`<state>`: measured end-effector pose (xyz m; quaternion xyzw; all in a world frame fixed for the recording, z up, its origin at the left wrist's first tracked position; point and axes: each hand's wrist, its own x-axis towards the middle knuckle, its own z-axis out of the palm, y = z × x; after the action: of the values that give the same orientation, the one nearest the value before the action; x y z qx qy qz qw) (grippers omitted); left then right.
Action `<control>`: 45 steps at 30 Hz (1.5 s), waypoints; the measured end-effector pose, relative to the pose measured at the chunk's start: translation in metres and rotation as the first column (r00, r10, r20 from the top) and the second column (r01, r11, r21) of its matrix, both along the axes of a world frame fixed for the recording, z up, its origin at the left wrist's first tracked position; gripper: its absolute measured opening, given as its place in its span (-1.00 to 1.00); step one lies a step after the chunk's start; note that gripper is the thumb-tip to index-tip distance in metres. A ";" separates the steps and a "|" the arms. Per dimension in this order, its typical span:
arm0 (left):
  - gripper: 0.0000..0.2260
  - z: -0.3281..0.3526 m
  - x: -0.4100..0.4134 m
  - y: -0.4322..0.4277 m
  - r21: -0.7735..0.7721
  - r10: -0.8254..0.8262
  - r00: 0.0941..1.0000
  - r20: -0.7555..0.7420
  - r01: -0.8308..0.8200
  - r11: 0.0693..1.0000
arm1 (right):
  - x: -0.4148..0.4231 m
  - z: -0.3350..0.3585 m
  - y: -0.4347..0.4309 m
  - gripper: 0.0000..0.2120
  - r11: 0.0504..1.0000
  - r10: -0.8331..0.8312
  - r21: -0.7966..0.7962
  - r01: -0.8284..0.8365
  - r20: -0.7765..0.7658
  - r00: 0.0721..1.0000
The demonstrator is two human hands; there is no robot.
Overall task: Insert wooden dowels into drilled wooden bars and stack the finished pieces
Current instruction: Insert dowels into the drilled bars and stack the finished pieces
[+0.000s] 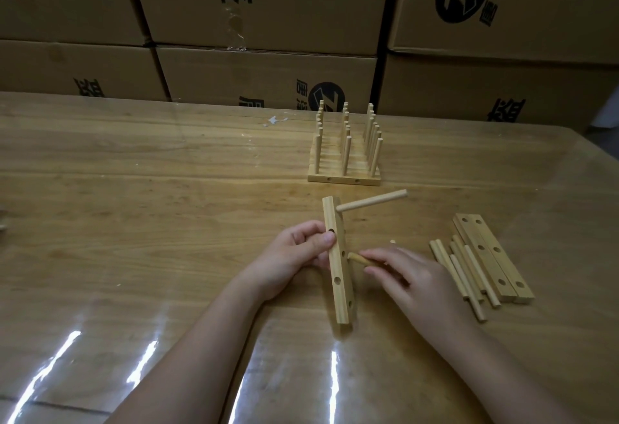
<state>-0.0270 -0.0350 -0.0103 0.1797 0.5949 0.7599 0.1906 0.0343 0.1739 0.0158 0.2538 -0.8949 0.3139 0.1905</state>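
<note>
Between the two hands, the right hand's fingers (378,257) pinch a dowel (358,258) near its tip. That tip points left at the middle hole in the right face of a bar (340,289). It sits just beside the hole, and I cannot tell whether it has gone in. The right hand (412,276) lies low over the table (134,189) and hides the rest of the dowel. The left hand (294,256) grips the bar from its left side, thumb across the near face and fingers curled behind, holding it on edge with its length running from near to far. A seated dowel (371,205) juts right from the bar's far hole, so this looks like the second of three insertions on this bar. The next move would be to line the tip up square with the hole and push left while the left hand braces against the push. A tilted entry could jam. To the right, near the right hand, lie loose dowels (469,276) against two spare bars (492,256). Farther off stand the finished pieces (345,155), side by side with their dowels upright, in front of cardboard boxes (268,4).
</note>
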 end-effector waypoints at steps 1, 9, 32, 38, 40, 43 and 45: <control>-0.87 0.000 0.000 0.000 -0.007 -0.003 1.000 -0.003 0.003 1.000 | 0.000 0.000 0.000 -0.77 1.000 -0.014 -0.017 0.014 0.004 1.000; -0.76 0.001 0.000 0.001 -0.024 -0.011 1.000 -0.020 0.011 1.000 | 0.002 0.000 -0.002 -0.83 1.000 -0.012 0.023 0.013 -0.037 0.999; -0.96 -0.001 0.001 0.003 -0.068 0.079 0.995 -0.059 -0.083 0.994 | -0.002 -0.002 -0.001 -0.87 0.987 -0.030 0.148 0.068 -0.248 0.968; -0.86 0.001 0.003 0.004 -0.094 0.085 0.993 -0.087 -0.093 0.991 | -0.002 -0.005 -0.001 -0.82 0.989 -0.021 0.141 0.054 -0.230 0.973; -0.87 0.001 0.004 0.005 -0.097 0.086 0.992 -0.087 -0.094 0.991 | -0.001 -0.004 -0.001 -0.82 0.990 -0.011 0.134 0.040 -0.208 0.978; -0.86 0.002 0.005 0.007 -0.106 0.091 0.992 -0.089 -0.100 0.989 | 0.000 -0.002 -0.001 -0.84 0.992 -0.006 0.127 0.025 -0.150 0.989; -0.84 0.003 0.006 0.007 -0.120 0.092 0.991 -0.096 -0.104 0.987 | 0.001 0.000 -0.002 -0.85 0.993 -0.003 0.115 0.015 -0.105 0.995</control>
<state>-0.0213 -0.0282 -0.0072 0.1720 0.6571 0.7210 0.1370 0.0349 0.1724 0.0156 0.2765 -0.9015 0.2468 0.2232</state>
